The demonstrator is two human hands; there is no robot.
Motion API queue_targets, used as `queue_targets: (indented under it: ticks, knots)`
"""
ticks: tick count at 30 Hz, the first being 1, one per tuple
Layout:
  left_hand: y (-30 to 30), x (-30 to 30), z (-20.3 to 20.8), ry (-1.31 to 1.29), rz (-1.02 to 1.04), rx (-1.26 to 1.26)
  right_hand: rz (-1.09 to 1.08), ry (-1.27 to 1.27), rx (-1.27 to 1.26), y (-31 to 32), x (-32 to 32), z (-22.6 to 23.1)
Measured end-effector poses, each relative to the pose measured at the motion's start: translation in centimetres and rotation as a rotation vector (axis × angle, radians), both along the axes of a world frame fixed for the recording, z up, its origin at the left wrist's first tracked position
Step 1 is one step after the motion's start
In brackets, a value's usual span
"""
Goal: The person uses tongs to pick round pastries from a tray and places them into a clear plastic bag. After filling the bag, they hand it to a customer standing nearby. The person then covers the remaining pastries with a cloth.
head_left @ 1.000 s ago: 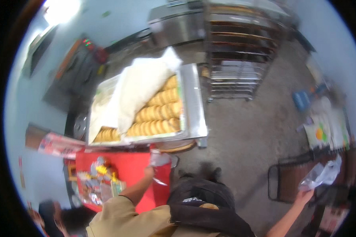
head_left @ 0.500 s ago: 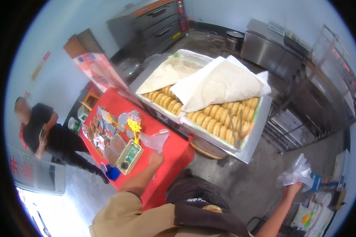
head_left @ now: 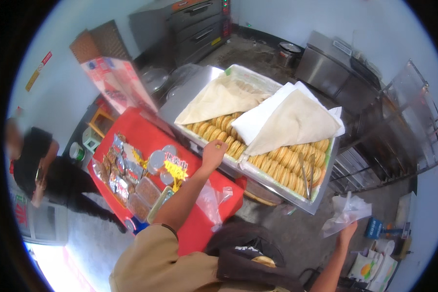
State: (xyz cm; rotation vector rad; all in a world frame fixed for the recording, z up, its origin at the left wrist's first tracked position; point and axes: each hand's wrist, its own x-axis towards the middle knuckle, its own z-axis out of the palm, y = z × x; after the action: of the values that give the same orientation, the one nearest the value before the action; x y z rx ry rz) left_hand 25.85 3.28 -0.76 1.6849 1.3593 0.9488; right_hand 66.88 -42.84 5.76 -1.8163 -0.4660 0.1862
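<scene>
My left hand (head_left: 214, 153) reaches over the near edge of the left bread tray, its fingers curled beside the rows of round flatbreads (head_left: 216, 127). Whether a flatbread is between the fingertips is hard to see. Below that forearm a clear plastic bag (head_left: 210, 207) lies on the red table. Off to the right, my right hand (head_left: 346, 232) grips a crumpled clear plastic bag (head_left: 349, 212). Beige cloths (head_left: 297, 121) and a white cloth (head_left: 253, 119) partly cover the flatbreads. Metal tongs (head_left: 307, 177) rest in the right tray (head_left: 263, 177).
The red-covered table (head_left: 182, 243) bears packaged snacks (head_left: 124, 165), clear boxes (head_left: 147, 192) and a yellow sign (head_left: 176, 169). A person (head_left: 39, 165) stands beyond it. A deck oven (head_left: 199, 31), steel counter (head_left: 321, 63) and metal rack (head_left: 399, 121) surround the trays.
My left hand has moved up from the table to the left tray, away from the bag there. My right hand with its bag has shifted slightly left.
</scene>
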Motion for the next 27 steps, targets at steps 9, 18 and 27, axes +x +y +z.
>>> queue_targets:
  ticks: [9, 18, 27]
  knots:
    - [-19.3, 9.5, 0.7, -0.765, -0.847, -1.274, 0.314, 1.036, 0.256, 6.7, -13.0, -6.5]
    - [-17.4, 12.7, 3.1, -0.276, -0.465, -0.484, 0.575, 1.023, -0.142, 11.4, -15.6, -5.4]
    - [-15.5, 14.7, 8.6, 0.052, -0.340, 0.175, 0.832, 1.158, 0.224, 18.9, -8.5, -3.4]
